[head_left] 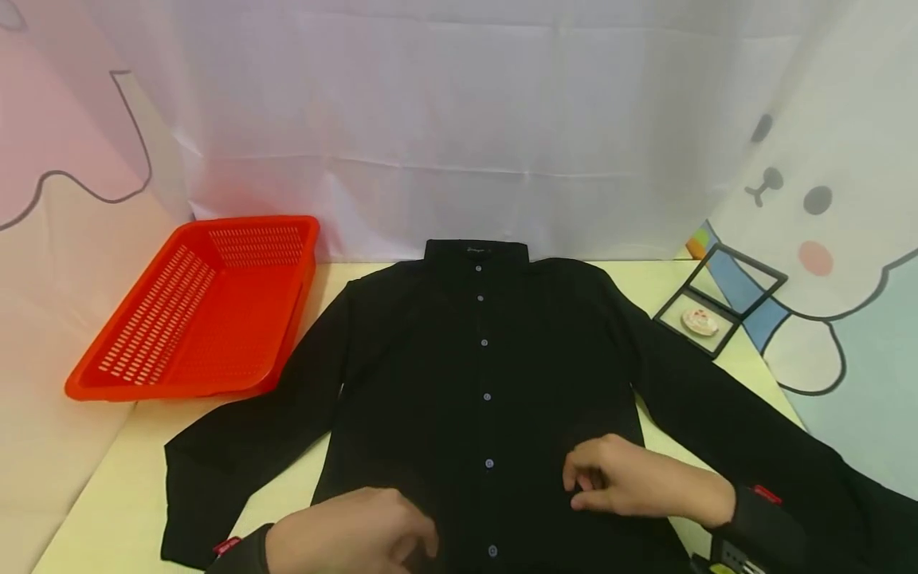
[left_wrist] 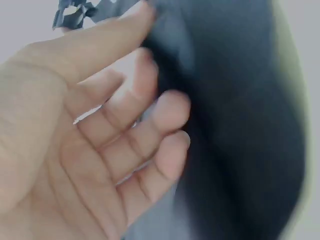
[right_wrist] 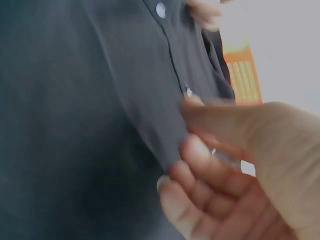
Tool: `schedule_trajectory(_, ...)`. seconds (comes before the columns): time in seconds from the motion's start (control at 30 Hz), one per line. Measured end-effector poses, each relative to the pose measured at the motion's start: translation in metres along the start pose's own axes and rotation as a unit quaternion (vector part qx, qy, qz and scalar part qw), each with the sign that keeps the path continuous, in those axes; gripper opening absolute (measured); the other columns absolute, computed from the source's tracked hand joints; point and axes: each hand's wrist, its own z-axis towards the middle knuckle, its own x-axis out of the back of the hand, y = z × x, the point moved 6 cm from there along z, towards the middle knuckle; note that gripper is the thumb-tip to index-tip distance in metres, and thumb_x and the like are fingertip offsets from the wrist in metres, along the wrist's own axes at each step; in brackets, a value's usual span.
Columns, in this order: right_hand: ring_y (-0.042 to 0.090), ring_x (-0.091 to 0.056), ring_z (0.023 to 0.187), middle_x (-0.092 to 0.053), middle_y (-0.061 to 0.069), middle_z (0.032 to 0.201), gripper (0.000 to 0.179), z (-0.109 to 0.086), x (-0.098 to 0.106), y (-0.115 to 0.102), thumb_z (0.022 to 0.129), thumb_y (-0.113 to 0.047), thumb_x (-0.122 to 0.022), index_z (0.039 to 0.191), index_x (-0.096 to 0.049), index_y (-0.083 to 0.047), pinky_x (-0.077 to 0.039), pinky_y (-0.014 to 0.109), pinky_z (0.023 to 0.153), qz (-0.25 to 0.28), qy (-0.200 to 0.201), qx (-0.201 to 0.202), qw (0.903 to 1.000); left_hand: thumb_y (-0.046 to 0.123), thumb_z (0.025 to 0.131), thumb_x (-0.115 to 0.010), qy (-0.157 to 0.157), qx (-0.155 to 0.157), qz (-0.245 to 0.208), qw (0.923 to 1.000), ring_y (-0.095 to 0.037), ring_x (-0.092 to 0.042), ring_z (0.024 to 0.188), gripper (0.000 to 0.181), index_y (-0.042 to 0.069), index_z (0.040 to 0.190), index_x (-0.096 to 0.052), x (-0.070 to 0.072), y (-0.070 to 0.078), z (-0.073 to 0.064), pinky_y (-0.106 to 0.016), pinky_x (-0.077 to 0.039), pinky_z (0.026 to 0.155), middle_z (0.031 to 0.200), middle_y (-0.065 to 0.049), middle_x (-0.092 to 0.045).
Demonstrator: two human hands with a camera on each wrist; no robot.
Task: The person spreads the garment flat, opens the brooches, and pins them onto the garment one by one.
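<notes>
A black long-sleeved button-up shirt [head_left: 416, 359] lies face up and spread out, its collar at the far side and its sleeves out to both sides. My left hand [head_left: 358, 530] is over the lower left of the shirt front, fingers loosely bent; in the left wrist view its palm shows nothing held. Right of the button row, my right hand [head_left: 624, 478] hovers close over the cloth with a gap between thumb and forefinger. The right wrist view shows its curled fingers [right_wrist: 180, 200] beside the dark fabric, with no fold pinched between them.
A red plastic basket [head_left: 312, 259] stands at the back left, close by the shirt's left sleeve. At the right, an opened black-edged case [head_left: 741, 319] holds a small pale oval thing [head_left: 699, 322] with red marks. A white cloth [head_left: 488, 119] hangs behind the pale yellow table [head_left: 136, 462].
</notes>
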Motion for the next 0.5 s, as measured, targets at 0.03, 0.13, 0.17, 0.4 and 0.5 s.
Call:
schedule_trajectory(0.03, -0.007, -0.054, 0.070, -0.061, -0.011, 0.082, 0.009, -0.004, -0.006, -0.004, 0.094, -0.021, -0.077, 0.100, -0.070, -0.019, -0.049, 0.016, 0.060, 0.040, -0.035, 0.013, 0.9985, 0.012, 0.085, -0.077, -0.011, -0.002, -0.023, 0.9997, 0.015, -0.047, 0.062, 0.023, 0.033, 0.096, -0.074, -0.006, 0.004, -0.003, -0.008, -0.043, 0.061, 0.064, 0.023, -0.051)
schedule_trajectory(0.13, -0.009, -0.055, 0.082, -0.063, -0.014, 0.091, 0.015, -0.013, -0.025, -0.014, 0.094, -0.031, -0.077, 0.104, -0.071, -0.021, -0.051, 0.015, 0.068, 0.065, -0.102, 0.022, 0.9924, 0.012, 0.086, -0.073, -0.021, -0.012, -0.024, 0.9994, 0.018, -0.044, 0.060, 0.025, 0.037, 0.090, -0.074, -0.017, 0.009, -0.004, -0.006, -0.040, 0.056, 0.064, 0.026, -0.051)
schedule_trajectory(0.17, -0.008, -0.053, 0.085, -0.062, -0.015, 0.096, 0.019, -0.015, -0.030, -0.017, 0.093, -0.036, -0.077, 0.106, -0.071, -0.022, -0.050, 0.015, 0.070, 0.056, -0.112, 0.019, 0.9919, 0.017, 0.086, -0.074, -0.023, -0.019, -0.004, 0.9995, 0.017, -0.045, 0.064, 0.021, 0.038, 0.090, -0.074, -0.020, 0.010, -0.003, -0.005, -0.040, 0.059, 0.067, 0.027, -0.052)
schedule_trajectory(0.4, -0.011, -0.036, 0.083, -0.052, -0.019, 0.100, 0.011, -0.020, -0.053, -0.040, 0.103, -0.041, -0.063, 0.102, -0.065, -0.031, -0.034, 0.004, 0.071, -0.076, -0.066, 0.085, 0.9913, 0.024, 0.088, -0.070, -0.052, -0.055, 0.104, 0.9917, 0.011, -0.031, 0.051, 0.024, 0.034, 0.069, -0.060, -0.027, 0.018, 0.000, -0.011, -0.027, 0.046, 0.060, 0.024, -0.040)
schedule_trajectory(0.5, -0.012, -0.029, 0.078, -0.048, -0.022, 0.091, 0.015, -0.021, -0.058, -0.048, 0.105, -0.036, -0.059, 0.092, -0.063, -0.032, -0.027, 0.002, 0.067, -0.116, -0.062, 0.119, 0.9841, 0.026, 0.087, -0.070, -0.072, 0.017, -0.003, 0.9972, 0.009, -0.034, 0.044, 0.024, 0.033, 0.066, -0.061, -0.024, 0.019, -0.005, -0.017, -0.030, 0.040, 0.054, 0.022, -0.040)
